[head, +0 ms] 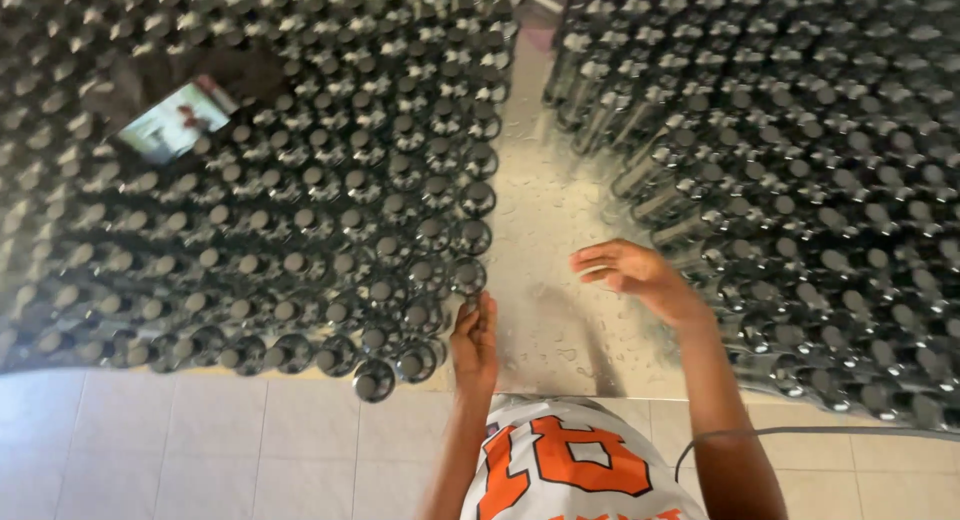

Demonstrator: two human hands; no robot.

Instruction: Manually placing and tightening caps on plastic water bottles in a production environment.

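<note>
While the head view looks straight down, 2 large blocks of capped clear bottles stand on a wet metal table (545,230), split by a bare strip running away from the person.

Far left of the left hand: a phone (178,120) with a lit screen lies tilted on top of the left bottle block (250,180), well apart from both hands.

Left hand (475,342): fingers extended and held close together, pointing away from the body, palm turned toward the bottles. Fingertips (482,305) are at the near right corner of the left block, touching or just short of the corner bottle (466,276); cannot tell which. Nothing is gripped. 1 bottle (373,381) sits at the table's near edge, just left of the wrist, with another (416,361) beside it.

Between the hands: bare table strip, spotted with water drops.

Right hand (632,272): open, fingers loosely curled and pointing left, hovering over the bare strip. It holds nothing. Whether it touches the table, I cannot tell. The right bottle block (800,180) begins just right of this hand; its nearest bottles lean slightly.

Below the hands: white jersey (570,470) with orange markings, pale tiled floor (200,450), and a thin dark cable (800,432) crossing the right forearm.
</note>
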